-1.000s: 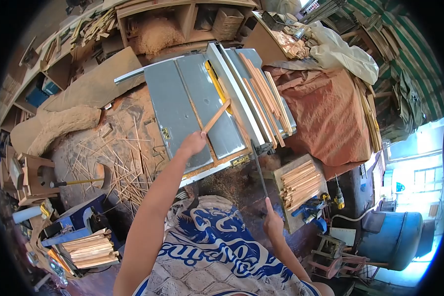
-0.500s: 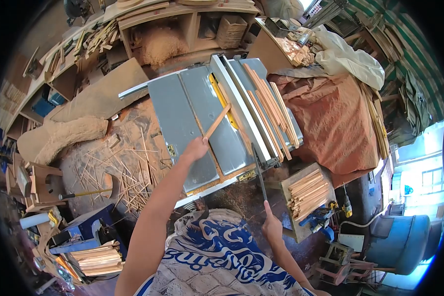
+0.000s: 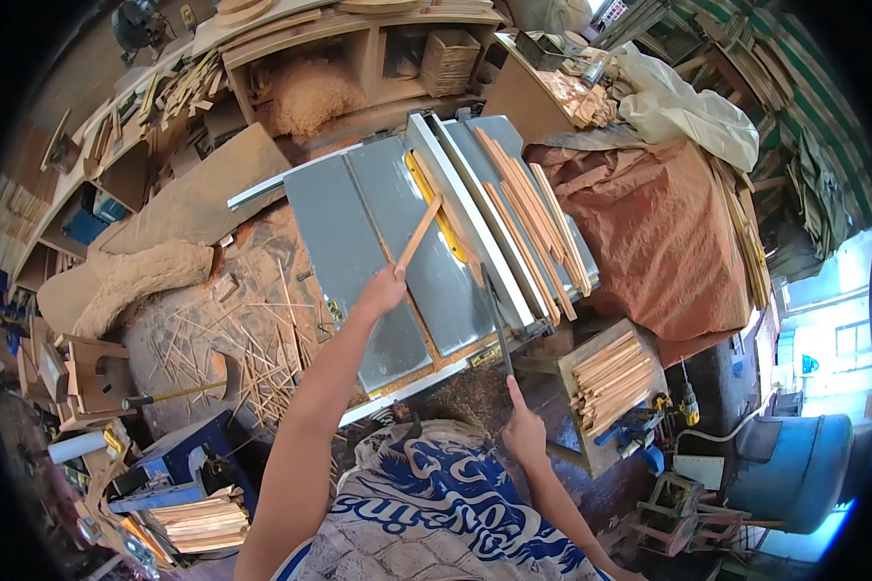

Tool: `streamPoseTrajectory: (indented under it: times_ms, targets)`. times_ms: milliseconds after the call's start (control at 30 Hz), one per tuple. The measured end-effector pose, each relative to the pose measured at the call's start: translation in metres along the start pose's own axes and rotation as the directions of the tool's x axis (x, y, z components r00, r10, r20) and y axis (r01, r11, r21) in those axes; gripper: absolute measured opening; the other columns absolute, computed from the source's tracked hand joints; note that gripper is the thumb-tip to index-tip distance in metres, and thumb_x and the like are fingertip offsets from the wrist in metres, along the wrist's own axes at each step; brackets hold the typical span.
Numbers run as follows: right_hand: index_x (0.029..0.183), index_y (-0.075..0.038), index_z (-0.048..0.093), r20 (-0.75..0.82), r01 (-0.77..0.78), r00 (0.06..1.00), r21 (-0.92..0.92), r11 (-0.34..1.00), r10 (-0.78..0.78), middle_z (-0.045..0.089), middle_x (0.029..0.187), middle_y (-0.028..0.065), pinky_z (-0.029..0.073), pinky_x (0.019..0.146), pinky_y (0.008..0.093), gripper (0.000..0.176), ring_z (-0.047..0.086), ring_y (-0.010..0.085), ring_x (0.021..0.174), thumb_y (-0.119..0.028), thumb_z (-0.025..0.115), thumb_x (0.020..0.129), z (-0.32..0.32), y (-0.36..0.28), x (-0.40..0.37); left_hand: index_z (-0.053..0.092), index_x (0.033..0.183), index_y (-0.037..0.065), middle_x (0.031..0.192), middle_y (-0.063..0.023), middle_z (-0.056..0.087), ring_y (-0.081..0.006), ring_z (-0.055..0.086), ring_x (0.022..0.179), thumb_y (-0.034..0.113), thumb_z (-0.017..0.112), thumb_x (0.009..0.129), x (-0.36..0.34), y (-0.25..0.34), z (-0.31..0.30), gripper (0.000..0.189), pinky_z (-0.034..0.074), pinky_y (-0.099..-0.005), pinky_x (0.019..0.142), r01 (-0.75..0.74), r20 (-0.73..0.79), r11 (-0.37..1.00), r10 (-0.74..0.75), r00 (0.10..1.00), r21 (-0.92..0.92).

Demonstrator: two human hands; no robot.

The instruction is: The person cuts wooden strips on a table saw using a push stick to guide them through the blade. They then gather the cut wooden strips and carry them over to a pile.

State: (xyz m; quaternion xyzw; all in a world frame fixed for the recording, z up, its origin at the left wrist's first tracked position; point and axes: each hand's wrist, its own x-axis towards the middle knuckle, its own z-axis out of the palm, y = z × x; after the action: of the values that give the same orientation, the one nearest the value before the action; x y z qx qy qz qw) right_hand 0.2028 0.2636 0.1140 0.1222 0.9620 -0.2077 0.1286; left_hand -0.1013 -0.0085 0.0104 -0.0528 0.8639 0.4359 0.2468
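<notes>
The person's left hand [image 3: 386, 289] is over the grey saw table [image 3: 329, 228], its fingers closed around the near end of a flat wooden stick [image 3: 420, 234]. The stick slants far and to the right, and its far tip reaches the yellow insert [image 3: 434, 203] set into the tabletop. The right hand [image 3: 525, 436] is off the table's near edge, forefinger stretched out to the near end of a thin dark strip [image 3: 503, 344]; whether thumb and fingers are clamped on that strip or only press against its end cannot be told. The strip runs from the fingertip far and slightly left, over the near edge of the table and close beside the long pale fence [image 3: 470, 221]. To the right of the fence, several reddish wooden strips [image 3: 525, 215] lie roughly lengthwise on the tabletop, some jutting past its near edge. Near and right of the table, a stack of cut strips [image 3: 610, 382] sits on a low stand, with a dusty brown cover [image 3: 649, 232] draped beyond it. On the left, thin offcuts [image 3: 262, 373] are scattered over the floor, and nearer is another bundle of wood [image 3: 202, 523]. At the far side, a heap of sawdust [image 3: 305, 100] fills part of an open cabinet [image 3: 370, 48].
</notes>
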Motion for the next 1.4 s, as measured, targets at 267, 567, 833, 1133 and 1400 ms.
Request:
streamPoseTrajectory:
  times_ms: [267, 567, 833, 1133, 1400]
  targets:
    - [0.166, -0.032, 0.027, -0.034, 0.028, 0.999, 0.027, 0.999, -0.027, 0.066, 0.079, 0.0302, 0.050, 0.070, 0.0615, 0.093, 0.066, 0.0518, 0.077, 0.005, 0.056, 0.085, 0.001, -0.021, 0.031, 0.062, 0.123, -0.002, 0.123, -0.0328, 0.067, -0.0520, 0.061, 0.118, 0.039, 0.035, 0.111, -0.001, 0.000, 0.002, 0.050, 0.047, -0.0585, 0.101, -0.039, -0.047, 0.997, 0.042, 0.998, 0.064]
    - [0.165, -0.036, 0.025, -0.021, 0.006, 1.000, 0.019, 1.000, -0.006, 0.068, 0.082, 0.0292, 0.052, 0.073, 0.0604, 0.096, 0.068, 0.0508, 0.080, 0.004, 0.058, 0.084, 0.011, -0.031, 0.064, 0.063, 0.121, -0.004, 0.119, -0.0341, 0.067, -0.0521, 0.062, 0.114, 0.038, 0.036, 0.111, 0.011, -0.001, 0.003, 0.051, 0.048, -0.0573, 0.099, -0.058, -0.055, 0.998, 0.059, 0.997, 0.007]
    - [0.167, -0.035, 0.019, -0.029, 0.055, 0.998, -0.010, 0.998, -0.055, 0.069, 0.079, 0.0260, 0.053, 0.072, 0.0590, 0.103, 0.069, 0.0484, 0.077, 0.002, 0.063, 0.082, 0.022, -0.043, 0.096, 0.064, 0.117, -0.005, 0.112, -0.0350, 0.068, -0.0529, 0.063, 0.111, 0.037, 0.038, 0.110, 0.006, 0.008, -0.003, 0.050, 0.049, -0.0568, 0.096, -0.049, -0.069, 0.999, 0.049, 0.996, 0.005]
    - [0.167, -0.038, 0.019, 0.011, 0.030, 0.999, 0.059, 0.998, -0.031, 0.068, 0.081, 0.0290, 0.050, 0.074, 0.0609, 0.101, 0.067, 0.0512, 0.079, 0.002, 0.060, 0.084, 0.016, -0.065, 0.127, 0.063, 0.115, -0.005, 0.109, -0.0346, 0.068, -0.0537, 0.063, 0.109, 0.037, 0.038, 0.111, 0.015, 0.006, -0.003, 0.049, 0.049, -0.0569, 0.095, -0.059, -0.059, 0.998, 0.060, 0.996, 0.005]
    - [0.167, -0.037, 0.019, 0.065, 0.051, 0.996, 0.078, 0.996, -0.056, 0.070, 0.086, 0.0289, 0.052, 0.078, 0.0601, 0.097, 0.068, 0.0515, 0.085, 0.000, 0.057, 0.086, -0.006, -0.091, 0.188, 0.063, 0.114, -0.005, 0.107, -0.0354, 0.068, -0.0535, 0.064, 0.107, 0.037, 0.039, 0.111, 0.038, 0.004, -0.004, 0.049, 0.050, -0.0569, 0.094, -0.046, -0.112, 0.999, 0.047, 0.993, 0.010]
